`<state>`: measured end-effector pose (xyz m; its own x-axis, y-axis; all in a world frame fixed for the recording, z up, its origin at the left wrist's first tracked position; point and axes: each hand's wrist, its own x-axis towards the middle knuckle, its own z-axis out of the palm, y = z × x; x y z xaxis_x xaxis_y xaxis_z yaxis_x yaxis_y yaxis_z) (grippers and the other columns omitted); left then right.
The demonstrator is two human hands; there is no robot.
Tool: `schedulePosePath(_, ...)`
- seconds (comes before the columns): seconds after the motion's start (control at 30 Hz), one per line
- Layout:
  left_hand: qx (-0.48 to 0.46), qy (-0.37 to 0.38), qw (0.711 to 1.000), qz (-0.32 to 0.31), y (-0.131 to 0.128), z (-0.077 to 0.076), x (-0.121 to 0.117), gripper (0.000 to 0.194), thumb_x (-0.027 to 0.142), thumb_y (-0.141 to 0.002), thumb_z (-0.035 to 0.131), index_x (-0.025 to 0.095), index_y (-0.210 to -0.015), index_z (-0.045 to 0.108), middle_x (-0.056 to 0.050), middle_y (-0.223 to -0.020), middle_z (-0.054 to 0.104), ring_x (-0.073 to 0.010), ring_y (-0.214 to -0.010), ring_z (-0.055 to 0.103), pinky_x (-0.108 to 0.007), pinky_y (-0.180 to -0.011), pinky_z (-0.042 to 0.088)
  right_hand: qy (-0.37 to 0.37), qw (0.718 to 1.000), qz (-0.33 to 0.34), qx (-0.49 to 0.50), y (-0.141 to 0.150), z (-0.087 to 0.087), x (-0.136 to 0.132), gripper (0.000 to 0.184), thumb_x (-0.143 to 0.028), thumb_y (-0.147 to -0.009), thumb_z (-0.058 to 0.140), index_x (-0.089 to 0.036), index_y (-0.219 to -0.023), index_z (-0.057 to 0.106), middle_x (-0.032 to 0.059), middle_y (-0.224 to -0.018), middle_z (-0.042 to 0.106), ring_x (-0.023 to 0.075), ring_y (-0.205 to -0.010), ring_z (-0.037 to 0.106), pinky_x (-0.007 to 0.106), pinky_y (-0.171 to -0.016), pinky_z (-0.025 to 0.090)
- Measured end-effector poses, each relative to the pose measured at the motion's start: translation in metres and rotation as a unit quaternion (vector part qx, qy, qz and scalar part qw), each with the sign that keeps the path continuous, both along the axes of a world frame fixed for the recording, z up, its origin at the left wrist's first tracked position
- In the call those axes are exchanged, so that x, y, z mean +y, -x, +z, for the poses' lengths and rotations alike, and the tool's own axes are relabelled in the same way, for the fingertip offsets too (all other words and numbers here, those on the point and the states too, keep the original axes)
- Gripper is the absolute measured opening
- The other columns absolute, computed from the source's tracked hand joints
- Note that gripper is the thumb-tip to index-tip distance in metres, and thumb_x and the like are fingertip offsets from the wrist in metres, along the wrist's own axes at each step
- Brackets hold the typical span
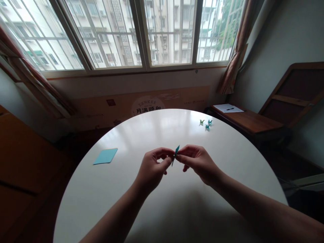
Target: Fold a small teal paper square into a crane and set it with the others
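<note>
A small teal piece of folded paper (pixel 177 149) is held up above the middle of the table, narrow and slightly tilted. My left hand (pixel 155 165) pinches it from the left between thumb and fingers. From the other side, the thumb and fingertips of my right hand (pixel 196 159) grip it too. Its lower part is partly covered by the fingertips. On the table to the left lies a stack of square light-blue paper (pixel 105 156). Three small folded paper birds stand at the back right: a green bird (pixel 201 122), a blue bird (pixel 210 122) and a teal bird (pixel 207 127).
The round white table (pixel 101 202) has a curved edge all round. Beyond its right side, a wooden chair (pixel 255 121) carries a white sheet (pixel 225 108) with a pen. Behind the table is a printed cardboard panel (pixel 113 104) below a barred window (pixel 116 33).
</note>
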<state>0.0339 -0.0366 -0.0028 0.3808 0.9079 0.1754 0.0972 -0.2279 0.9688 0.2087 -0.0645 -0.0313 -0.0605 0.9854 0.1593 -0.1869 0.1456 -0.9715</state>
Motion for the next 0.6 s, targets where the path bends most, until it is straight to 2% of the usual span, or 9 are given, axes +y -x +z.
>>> schedulePosePath(0.23, -0.053, 0.054, 0.996, -0.044, -0.0014, 0.0026, -0.0008, 0.024, 0.034, -0.077, 0.076, 0.014, -0.090, 0.077, -0.005, -0.071, 0.068, -0.0150, -0.063, 0.057, -0.019, -0.043, 0.045, -0.065, 0.995, -0.063, -0.051, 0.0001, 0.0022, -0.0011, 0.028, -0.040, -0.072, 0.085, -0.019, -0.082, 0.071, 0.0050, -0.082, 0.070, 0.0199, -0.079, 0.065, 0.028, -0.059, 0.055)
schedulePosePath(0.4, -0.060, 0.103, 0.993, -0.012, -0.0029, 0.0006, 0.0017, 0.029, 0.039, -0.071, 0.081, 0.012, -0.081, 0.077, -0.005, -0.065, 0.065, -0.0140, -0.060, 0.055, -0.019, -0.043, 0.042, -0.091, 0.991, -0.072, -0.074, 0.0026, 0.0015, -0.0021, 0.027, -0.040, -0.072, 0.085, -0.019, -0.080, 0.070, 0.0051, -0.081, 0.070, 0.0214, -0.080, 0.067, 0.029, -0.060, 0.055)
schedulePosePath(0.6, -0.069, 0.122, 0.990, 0.029, -0.0035, -0.0015, 0.0031, 0.028, 0.038, -0.069, 0.082, 0.013, -0.079, 0.074, -0.003, -0.065, 0.065, -0.0117, -0.057, 0.053, -0.019, -0.043, 0.040, -0.113, 0.989, -0.063, -0.070, 0.0035, 0.0006, -0.0020, 0.020, -0.038, -0.075, 0.083, -0.021, -0.084, 0.077, 0.0063, -0.085, 0.073, 0.0224, -0.080, 0.069, 0.032, -0.062, 0.058)
